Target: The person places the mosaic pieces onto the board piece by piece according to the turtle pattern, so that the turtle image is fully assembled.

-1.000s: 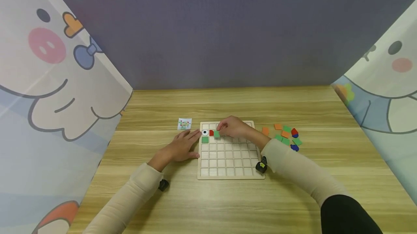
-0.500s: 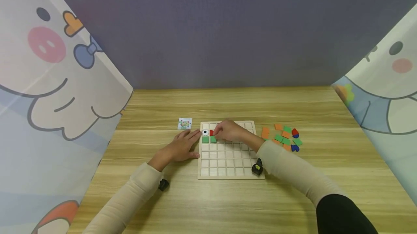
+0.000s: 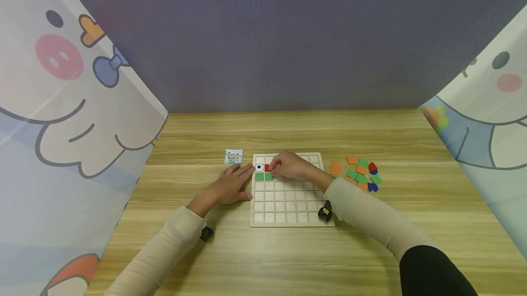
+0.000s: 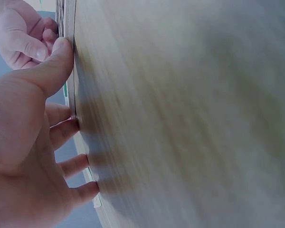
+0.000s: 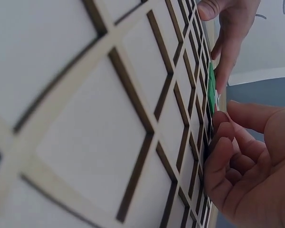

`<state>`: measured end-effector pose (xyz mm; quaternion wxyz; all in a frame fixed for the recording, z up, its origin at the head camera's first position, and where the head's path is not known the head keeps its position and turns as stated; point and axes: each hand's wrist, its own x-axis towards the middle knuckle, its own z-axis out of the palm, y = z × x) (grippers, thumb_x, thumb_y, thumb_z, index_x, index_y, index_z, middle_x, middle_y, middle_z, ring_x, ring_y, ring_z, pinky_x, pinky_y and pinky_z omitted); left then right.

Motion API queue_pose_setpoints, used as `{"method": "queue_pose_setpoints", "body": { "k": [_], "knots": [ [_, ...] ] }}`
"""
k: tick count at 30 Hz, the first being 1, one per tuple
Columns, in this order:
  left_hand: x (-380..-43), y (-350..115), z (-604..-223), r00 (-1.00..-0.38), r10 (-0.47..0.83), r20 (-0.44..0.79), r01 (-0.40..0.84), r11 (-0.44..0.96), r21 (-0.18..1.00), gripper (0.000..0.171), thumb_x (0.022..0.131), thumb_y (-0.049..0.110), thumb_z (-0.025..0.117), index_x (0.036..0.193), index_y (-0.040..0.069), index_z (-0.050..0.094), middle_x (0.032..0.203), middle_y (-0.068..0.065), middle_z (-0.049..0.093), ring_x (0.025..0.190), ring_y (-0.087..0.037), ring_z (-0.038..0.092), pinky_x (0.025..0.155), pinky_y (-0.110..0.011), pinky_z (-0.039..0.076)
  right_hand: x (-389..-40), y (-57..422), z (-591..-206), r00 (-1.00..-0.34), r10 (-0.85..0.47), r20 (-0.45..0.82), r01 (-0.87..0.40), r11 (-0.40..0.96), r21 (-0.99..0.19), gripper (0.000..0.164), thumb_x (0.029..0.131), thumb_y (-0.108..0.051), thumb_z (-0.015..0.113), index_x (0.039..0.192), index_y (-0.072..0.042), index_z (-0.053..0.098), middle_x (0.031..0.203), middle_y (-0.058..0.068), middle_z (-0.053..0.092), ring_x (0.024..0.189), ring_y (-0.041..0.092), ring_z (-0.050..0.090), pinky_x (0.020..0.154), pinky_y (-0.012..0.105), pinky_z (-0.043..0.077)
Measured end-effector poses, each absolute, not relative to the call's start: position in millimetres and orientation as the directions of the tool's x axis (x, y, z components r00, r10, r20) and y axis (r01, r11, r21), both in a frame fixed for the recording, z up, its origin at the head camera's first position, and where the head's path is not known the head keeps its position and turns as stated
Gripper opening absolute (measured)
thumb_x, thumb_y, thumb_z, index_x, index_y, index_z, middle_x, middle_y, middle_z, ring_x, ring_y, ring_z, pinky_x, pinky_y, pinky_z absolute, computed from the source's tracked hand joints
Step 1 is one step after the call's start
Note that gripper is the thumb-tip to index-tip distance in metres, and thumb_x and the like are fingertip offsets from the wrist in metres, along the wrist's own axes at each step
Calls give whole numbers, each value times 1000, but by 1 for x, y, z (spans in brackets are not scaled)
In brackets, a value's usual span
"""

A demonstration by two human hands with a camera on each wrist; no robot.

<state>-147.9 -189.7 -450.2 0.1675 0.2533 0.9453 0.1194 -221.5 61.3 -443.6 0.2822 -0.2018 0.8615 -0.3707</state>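
right grip [image 3: 289,165] curled by green tile [image 3: 268,176], hold unclear, left grip [image 3: 231,185] spread, orange tiles [image 3: 335,167] in head view alone

Mid-frame, my right hand [image 3: 289,166] partly hides the red tile [image 3: 267,168]; the printed card [image 3: 233,156], centre-left, is illegibly small.

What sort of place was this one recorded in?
Possibly a small play or filming booth: cartoon-printed panels flank a wood-grain table, a dark partition stands behind it, and a gridded board lies on the tabletop.
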Motion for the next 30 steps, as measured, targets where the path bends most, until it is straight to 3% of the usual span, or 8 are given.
{"method": "queue_pose_setpoints", "body": {
  "k": [5, 13, 25, 30],
  "knots": [
    [-148, -190, -452, -815, 524, -247, 445, 840, 311, 90, 95, 50, 67, 163, 12, 23, 170, -10, 23, 153, -48, 23, 118, -70, 25, -223, 67, -442, -762, -541, -355, -97, 638, -764, 12, 95, -19, 69, 106, -15, 74, 78, 1, 66, 54, 12, 50, 56, 26, 47],
    [-149, -191, -453, -816, 519, -254, 438, 842, 315, 90, 95, 51, 66, 164, 13, 23, 171, -9, 22, 153, -48, 22, 118, -70, 24, -232, 88, -436, -765, -535, -358, -67, 620, -782, 18, 98, -22, 68, 112, -13, 72, 83, 5, 65, 64, 16, 54, 59, 29, 48],
    [-149, -191, -454, -814, 528, -243, 451, 837, 309, 90, 95, 51, 67, 163, 12, 23, 170, -10, 23, 153, -49, 23, 118, -70, 25, -238, 131, -430, -779, -504, -374, 19, 576, -817, 26, 99, -20, 66, 121, -6, 68, 81, 10, 60, 63, 17, 47, 55, 29, 39],
    [-149, -191, -454, -813, 530, -239, 452, 835, 314, 90, 95, 51, 67, 163, 12, 24, 170, -10, 24, 153, -49, 23, 117, -70, 25, -237, 147, -430, -796, -488, -359, 5, 587, -809, 27, 99, -19, 65, 122, -4, 67, 81, 8, 60, 67, 19, 48, 58, 30, 41]
  ]
}}
